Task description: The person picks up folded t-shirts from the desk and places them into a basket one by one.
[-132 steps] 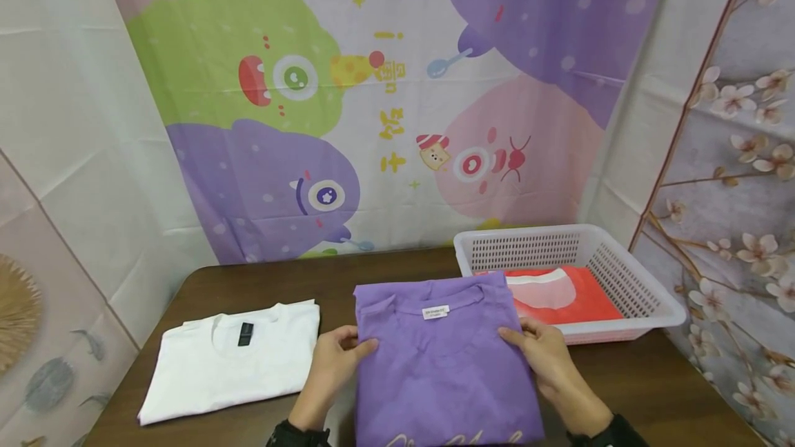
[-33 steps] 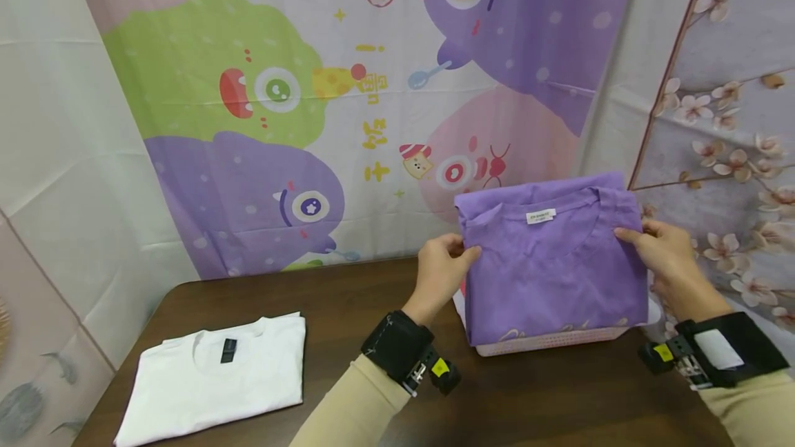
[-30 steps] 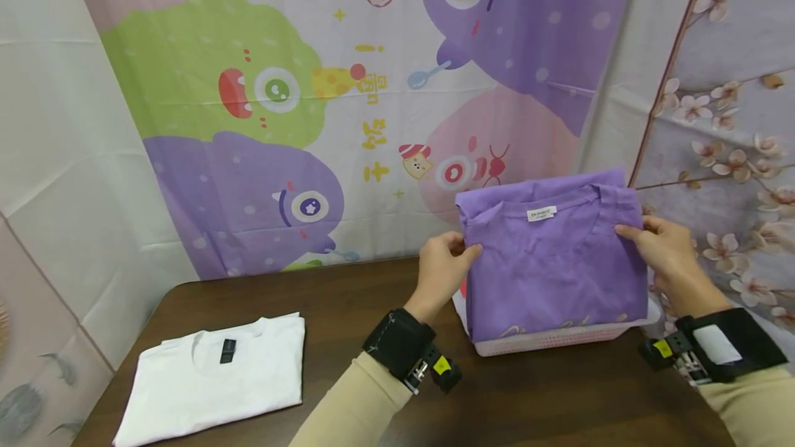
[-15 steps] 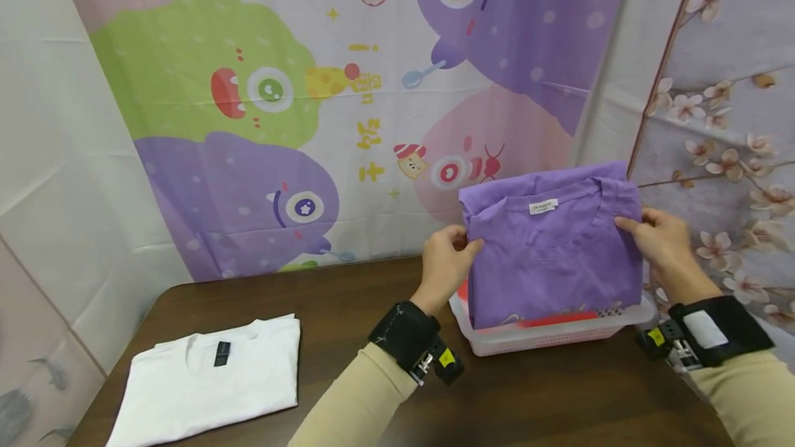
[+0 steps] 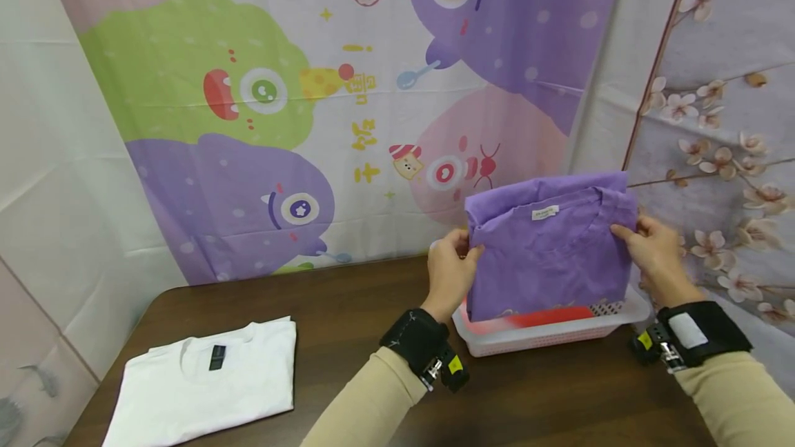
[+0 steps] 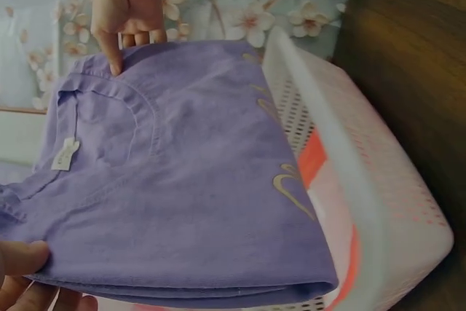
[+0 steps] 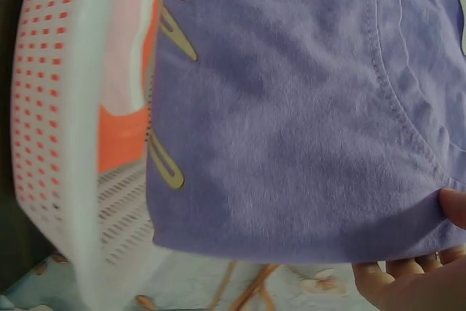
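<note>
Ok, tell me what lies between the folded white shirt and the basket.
In the head view, brown tabletop lies between the white shirt and the basket, partly hidden by the black strap on the person's left wrist.

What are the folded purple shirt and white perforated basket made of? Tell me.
Folded purple shirt: matte, soft cloth, perhaps cotton, given its creases and stitched neckline. White perforated basket: smooth, probably moulded plastic, given its rounded rim and regular holes.

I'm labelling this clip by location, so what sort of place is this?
Probably an indoor corner screened off as a work spot, though home or studio I can't tell: a cartoon hanging behind, a floral hanging at right, a dark table bearing a folded white shirt.
</note>
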`<action>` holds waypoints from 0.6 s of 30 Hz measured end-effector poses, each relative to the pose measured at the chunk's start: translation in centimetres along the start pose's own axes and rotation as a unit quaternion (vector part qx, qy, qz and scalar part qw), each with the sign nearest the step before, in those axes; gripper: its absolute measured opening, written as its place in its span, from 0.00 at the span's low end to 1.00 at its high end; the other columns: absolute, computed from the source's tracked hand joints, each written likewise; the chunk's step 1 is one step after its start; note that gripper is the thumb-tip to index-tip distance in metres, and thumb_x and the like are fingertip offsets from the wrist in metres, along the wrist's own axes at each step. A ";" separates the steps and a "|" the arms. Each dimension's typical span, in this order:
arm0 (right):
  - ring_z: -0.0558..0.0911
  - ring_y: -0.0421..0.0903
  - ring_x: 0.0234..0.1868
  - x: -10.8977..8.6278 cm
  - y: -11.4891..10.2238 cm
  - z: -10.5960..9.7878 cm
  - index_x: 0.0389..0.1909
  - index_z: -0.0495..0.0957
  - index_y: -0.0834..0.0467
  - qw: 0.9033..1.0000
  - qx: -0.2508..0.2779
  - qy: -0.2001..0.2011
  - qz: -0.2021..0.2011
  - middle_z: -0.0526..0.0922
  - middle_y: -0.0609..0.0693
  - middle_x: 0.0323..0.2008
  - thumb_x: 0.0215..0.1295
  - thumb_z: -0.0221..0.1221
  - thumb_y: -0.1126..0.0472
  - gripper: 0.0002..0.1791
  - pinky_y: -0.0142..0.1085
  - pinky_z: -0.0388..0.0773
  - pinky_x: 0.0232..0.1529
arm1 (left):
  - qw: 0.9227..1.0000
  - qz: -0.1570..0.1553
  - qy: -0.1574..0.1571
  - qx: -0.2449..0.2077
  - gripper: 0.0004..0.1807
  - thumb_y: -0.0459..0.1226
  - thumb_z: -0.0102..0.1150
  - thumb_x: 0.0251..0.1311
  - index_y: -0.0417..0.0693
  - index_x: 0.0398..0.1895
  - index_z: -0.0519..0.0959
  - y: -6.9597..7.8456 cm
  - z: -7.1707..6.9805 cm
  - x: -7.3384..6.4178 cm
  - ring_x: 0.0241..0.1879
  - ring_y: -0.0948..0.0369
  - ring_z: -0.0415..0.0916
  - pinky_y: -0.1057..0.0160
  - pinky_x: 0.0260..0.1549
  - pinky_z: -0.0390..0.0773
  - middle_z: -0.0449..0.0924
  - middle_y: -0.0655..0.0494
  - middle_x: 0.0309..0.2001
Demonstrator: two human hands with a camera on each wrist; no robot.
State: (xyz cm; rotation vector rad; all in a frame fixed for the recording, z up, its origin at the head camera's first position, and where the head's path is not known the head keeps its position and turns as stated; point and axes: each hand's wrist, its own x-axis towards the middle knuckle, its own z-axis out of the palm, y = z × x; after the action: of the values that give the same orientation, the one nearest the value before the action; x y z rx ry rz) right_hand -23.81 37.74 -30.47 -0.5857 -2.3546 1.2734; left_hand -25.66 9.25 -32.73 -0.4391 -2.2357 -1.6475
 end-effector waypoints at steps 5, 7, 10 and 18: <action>0.66 0.17 0.28 0.2 1.4 0.4 0.65 0.66 0.68 0.999 0.034 0.003 -0.008 0.71 0.18 0.22 0.67 0.55 0.57 0.29 0.18 0.68 0.36 | 1.000 -0.017 -0.010 -0.004 0.07 0.32 0.63 0.57 0.43 0.39 0.83 -0.7 0.6 -0.6 0.34 0.60 0.82 0.73 0.32 0.76 0.87 0.49 0.34; 0.66 0.16 0.27 0.3 1.9 0.6 0.64 0.67 0.69 0.999 0.043 0.003 -0.008 0.67 0.16 0.19 0.67 0.55 0.58 0.29 0.16 0.66 0.33 | 1.000 -0.019 -0.011 0.001 0.07 0.33 0.63 0.56 0.43 0.39 0.83 -1.0 0.9 -0.8 0.34 0.60 0.82 0.73 0.32 0.76 0.87 0.49 0.34; 0.65 0.15 0.27 0.3 2.7 0.9 0.65 0.66 0.69 0.999 0.036 0.000 -0.002 0.73 0.20 0.24 0.67 0.55 0.58 0.29 0.16 0.66 0.32 | 1.000 -0.021 -0.017 0.009 0.07 0.33 0.64 0.56 0.43 0.38 0.83 -1.5 1.4 -1.1 0.35 0.60 0.82 0.74 0.32 0.75 0.87 0.49 0.34; 0.65 0.16 0.25 0.2 4.7 1.2 0.60 0.70 0.71 1.000 0.003 0.005 -0.001 0.75 0.25 0.25 0.66 0.55 0.60 0.25 0.16 0.67 0.30 | 0.999 -0.005 -0.050 0.019 0.06 0.33 0.63 0.57 0.40 0.35 0.83 -2.5 1.8 -2.0 0.33 0.62 0.81 0.75 0.30 0.74 0.87 0.47 0.33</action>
State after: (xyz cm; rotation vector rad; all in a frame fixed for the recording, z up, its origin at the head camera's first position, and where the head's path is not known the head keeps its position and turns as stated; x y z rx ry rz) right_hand -23.84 39.36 -35.10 -0.5859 -2.3427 1.2729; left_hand -25.07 10.13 -36.19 -0.5137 -2.3408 -1.6178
